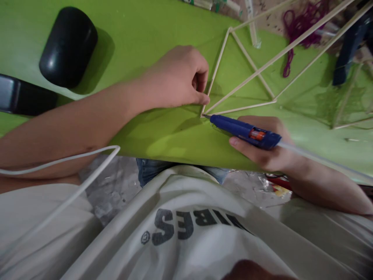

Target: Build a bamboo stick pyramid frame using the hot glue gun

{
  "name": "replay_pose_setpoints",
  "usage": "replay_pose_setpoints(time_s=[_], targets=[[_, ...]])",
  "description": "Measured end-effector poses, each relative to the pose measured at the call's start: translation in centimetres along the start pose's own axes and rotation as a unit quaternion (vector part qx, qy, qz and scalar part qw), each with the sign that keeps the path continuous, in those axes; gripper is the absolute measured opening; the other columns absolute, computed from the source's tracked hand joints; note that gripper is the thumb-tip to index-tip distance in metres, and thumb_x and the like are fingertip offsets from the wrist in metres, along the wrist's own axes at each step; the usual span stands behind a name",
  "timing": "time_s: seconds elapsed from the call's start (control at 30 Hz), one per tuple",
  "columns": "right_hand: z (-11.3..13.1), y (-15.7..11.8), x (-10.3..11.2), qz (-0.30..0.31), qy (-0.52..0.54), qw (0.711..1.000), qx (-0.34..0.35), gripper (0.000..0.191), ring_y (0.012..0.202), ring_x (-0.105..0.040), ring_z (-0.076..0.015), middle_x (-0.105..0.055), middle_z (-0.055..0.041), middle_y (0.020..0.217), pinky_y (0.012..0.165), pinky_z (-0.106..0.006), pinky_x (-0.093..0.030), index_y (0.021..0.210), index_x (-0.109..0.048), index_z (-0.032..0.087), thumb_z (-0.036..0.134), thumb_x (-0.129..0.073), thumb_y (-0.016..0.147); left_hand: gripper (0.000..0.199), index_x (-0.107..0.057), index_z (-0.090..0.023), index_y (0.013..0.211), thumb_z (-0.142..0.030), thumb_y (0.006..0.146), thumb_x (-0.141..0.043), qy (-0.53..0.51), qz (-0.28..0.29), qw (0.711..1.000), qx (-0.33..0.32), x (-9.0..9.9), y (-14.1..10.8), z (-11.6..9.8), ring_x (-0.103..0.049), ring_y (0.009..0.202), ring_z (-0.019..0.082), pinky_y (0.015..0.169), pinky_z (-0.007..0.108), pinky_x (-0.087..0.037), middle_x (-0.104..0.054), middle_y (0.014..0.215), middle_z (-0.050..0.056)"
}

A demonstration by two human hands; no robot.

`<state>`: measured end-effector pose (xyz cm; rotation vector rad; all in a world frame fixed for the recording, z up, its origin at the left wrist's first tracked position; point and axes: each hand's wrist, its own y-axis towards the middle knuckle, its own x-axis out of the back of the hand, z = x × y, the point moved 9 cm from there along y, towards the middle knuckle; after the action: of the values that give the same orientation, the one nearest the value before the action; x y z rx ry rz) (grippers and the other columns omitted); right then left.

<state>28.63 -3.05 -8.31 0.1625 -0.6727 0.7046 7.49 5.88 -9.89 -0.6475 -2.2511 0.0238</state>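
Note:
My left hand [186, 77] pinches a thin wooden stick close to the near corner of a stick frame [257, 72]. Wrapped in my right hand [265, 151] is a blue hot glue gun [244, 130], its nozzle at that same corner where several sticks meet. Whether the tip touches the wood I cannot tell. A clear glue stick runs out of the gun's back end along my right forearm. From the corner, long sticks stretch up to the right, past the top edge of the picture.
A black rounded object [68, 46] and a black box-like object [23, 95] lie on the green tabletop [140, 23] at left. Purple string [305, 23] and a dark tool [348, 50] are at the upper right. A white cable [87, 182] crosses by my left arm.

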Motion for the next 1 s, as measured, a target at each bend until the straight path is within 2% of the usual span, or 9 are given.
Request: replay_pose_setpoints(time_s=[0.17,0.33,0.5,0.7,0.77,0.9,1.0], targets=[[-0.1,-0.11,-0.05,0.006,0.004,1.0,0.0,0.044,0.062,-0.043,-0.0153,-0.049,0.0025,0.073,0.06,-0.04,-0.031,0.079,-0.05,0.026,0.03,-0.082,0.109,0.026,-0.079,-0.034,0.082,-0.057,0.082,-0.091,-0.007,0.007,1.0,-0.015,0.07,0.1,-0.09,-0.073,0.086,0.027,0.088,0.051,-0.059,-0.086,0.097,0.004],[-0.01,-0.17,0.11,0.002,0.006,1.0,-0.001,0.044,0.062,-0.043,-0.0152,-0.05,0.0024,0.073,0.06,-0.04,-0.03,0.08,-0.051,0.025,0.031,-0.082,0.11,0.023,-0.08,-0.03,0.084,-0.05,0.083,-0.093,-0.003,0.001,1.0,0.005,0.08,-0.09,0.13,-0.076,0.089,0.024,0.091,0.047,-0.06,-0.085,0.096,0.003],[0.26,-0.02,0.04,0.004,-0.004,1.0,0.008,0.043,0.062,-0.043,-0.0149,-0.05,0.0023,0.073,0.06,-0.039,-0.031,0.08,-0.052,0.025,0.03,-0.081,0.11,0.024,-0.078,-0.039,0.081,-0.057,0.085,-0.092,-0.017,0.006,1.0,-0.015,0.1,-0.12,0.02,-0.073,0.087,0.026,0.091,0.052,-0.06,-0.088,0.1,0.001],[0.39,-0.03,0.11,0.004,-0.001,1.0,0.012,0.041,0.062,-0.043,-0.0151,-0.05,0.0025,0.073,0.06,-0.038,-0.032,0.081,-0.052,0.025,0.029,-0.081,0.11,0.022,-0.075,-0.042,0.078,-0.058,0.081,-0.09,-0.01,0.025,0.999,-0.018,0.17,0.15,-0.13,-0.073,0.088,0.029,0.088,0.058,-0.059,-0.089,0.101,0.002],[0.43,-0.03,0.09,0.006,0.002,1.0,0.014,0.042,0.063,-0.043,-0.0155,-0.051,0.0023,0.073,0.061,-0.039,-0.031,0.081,-0.052,0.025,0.029,-0.083,0.108,0.023,-0.075,-0.04,0.079,-0.057,0.08,-0.092,-0.009,0.033,0.999,-0.013,-0.01,0.18,-0.08,-0.075,0.088,0.029,0.087,0.057,-0.059,-0.089,0.101,0.003],[0.32,-0.04,0.06,0.007,0.004,1.0,0.013,0.041,0.063,-0.044,-0.0152,-0.052,0.0026,0.074,0.061,-0.038,-0.031,0.082,-0.053,0.025,0.029,-0.084,0.108,0.024,-0.079,-0.033,0.083,-0.053,0.083,-0.092,-0.008,0.005,1.0,0.0,0.19,0.04,0.0,-0.076,0.089,0.025,0.089,0.05,-0.059,-0.087,0.098,0.003],[0.3,-0.1,0.07,0.007,0.003,1.0,0.012,0.041,0.063,-0.043,-0.015,-0.051,0.0028,0.074,0.061,-0.038,-0.031,0.082,-0.052,0.025,0.03,-0.083,0.108,0.022,-0.08,-0.032,0.085,-0.047,0.085,-0.095,-0.004,0.008,1.0,-0.001,0.0,-0.03,-0.13,-0.075,0.088,0.024,0.088,0.048,-0.059,-0.087,0.097,0.004]])
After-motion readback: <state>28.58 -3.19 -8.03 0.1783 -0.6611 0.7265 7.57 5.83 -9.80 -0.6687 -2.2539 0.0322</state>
